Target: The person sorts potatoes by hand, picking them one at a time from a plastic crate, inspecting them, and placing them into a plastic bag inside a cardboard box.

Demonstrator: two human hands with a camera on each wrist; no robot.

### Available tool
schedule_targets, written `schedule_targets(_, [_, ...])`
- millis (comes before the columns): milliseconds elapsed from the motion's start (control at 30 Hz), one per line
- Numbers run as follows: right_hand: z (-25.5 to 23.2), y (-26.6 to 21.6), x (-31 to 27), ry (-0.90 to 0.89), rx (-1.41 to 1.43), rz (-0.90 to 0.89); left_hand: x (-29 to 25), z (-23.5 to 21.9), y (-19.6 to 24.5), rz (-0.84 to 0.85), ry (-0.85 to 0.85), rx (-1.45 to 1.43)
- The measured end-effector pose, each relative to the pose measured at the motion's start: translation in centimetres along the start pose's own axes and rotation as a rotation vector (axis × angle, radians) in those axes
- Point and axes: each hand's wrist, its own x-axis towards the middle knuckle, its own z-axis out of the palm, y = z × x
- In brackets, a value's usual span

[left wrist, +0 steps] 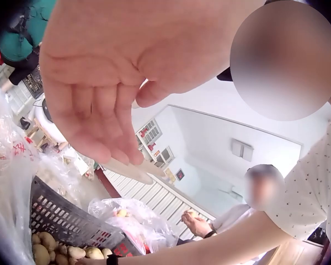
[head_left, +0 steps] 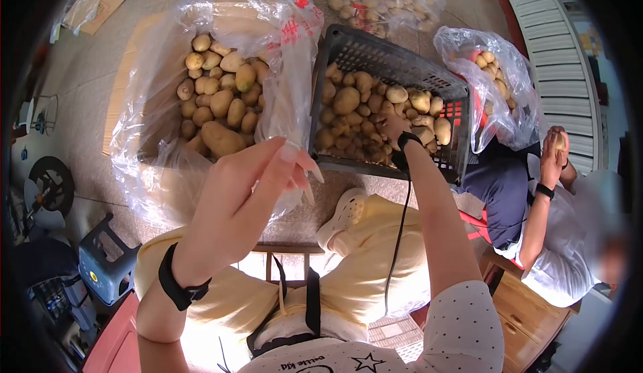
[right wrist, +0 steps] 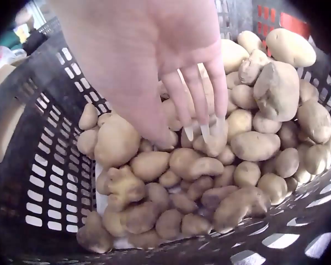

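My right hand (head_left: 394, 126) is down inside a black plastic crate (head_left: 395, 51) of potatoes. In the right wrist view its fingers point straight down, with the long nails right at a small potato (right wrist: 214, 144) in the pile. The thumb tip is beside other potatoes on the left. My left hand (head_left: 234, 199) hovers in front of a box lined with a clear plastic bag (head_left: 144, 91), its long-nailed fingers loosely bent. The left wrist view shows its palm with nothing in it. Large and small potatoes (head_left: 221, 105) lie in the lined box.
Beyond the crate lies a clear bag of potatoes (head_left: 382, 1), and another bag (head_left: 519, 115) stands to its right. On the right a seated person (head_left: 556, 239) holds a potato (head_left: 558, 140). A blue stool (head_left: 107, 259) stands at the left.
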Motion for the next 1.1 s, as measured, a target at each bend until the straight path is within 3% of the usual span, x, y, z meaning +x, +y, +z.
schedule_targets(33, [0.8,1.5,1.1,-0.008,-0.004,-0.002,0.4,0.2,0.1,0.030,0.024,-0.021])
schedule_targets(100, [1.5,3.5,2.1,0.180,-0.172,-0.107,0.9,0.4,0.2,0.051,0.053,-0.048])
schedule_targets(233, [1.6,4.0,1.8,0.010,-0.428,-0.031,2.2,0.4,-0.1,0.038,0.027,-0.012])
schedule_targets(367, [1.7,3.0,1.4,0.083,-0.469,-0.100,3.4,0.2,-0.5,0.024,0.013,0.022])
schedule_targets(433, [2.1,2.2,1.5,0.061,-0.738,-0.048,3.6,0.1,-0.7,0.025,0.019,0.028])
schedule_targets(500, [3.0,2.0,1.7,0.076,-0.746,-0.029,3.7,0.1,-0.7,0.024,0.022,0.032])
schedule_targets(567, [4.3,2.4,2.1,0.225,-0.732,-0.049,3.7,0.1,-0.6,0.004,0.010,0.032])
schedule_targets(667, [5.0,2.3,3.1,0.099,-0.670,0.068,3.6,0.1,-0.7,0.031,0.029,0.032])
schedule_targets(800, [4.2,2.0,2.5,0.088,-0.679,0.119,3.5,-0.1,-0.6,0.040,0.032,0.043])
schedule_targets(900, [2.5,2.0,1.0,0.255,-0.703,0.094,3.3,-0.2,-0.7,0.035,0.028,0.046])
schedule_targets(1000, [0.7,3.0,1.1,0.286,-0.524,0.086,2.9,-0.2,-1.0,0.060,0.007,0.068])
schedule_targets(1033, [-0.9,2.0,1.5,0.137,-0.326,0.035,2.7,-0.2,-1.2,0.085,0.016,0.075])
schedule_targets(1067, [-2.0,1.9,0.3,-0.004,0.152,0.043,2.5,-0.1,-1.3,0.110,0.021,0.081])
schedule_targets(1100, [-5.0,-1.5,-3.1,-0.127,0.621,0.118,2.3,-0.1,-1.4,0.116,0.009,0.082])
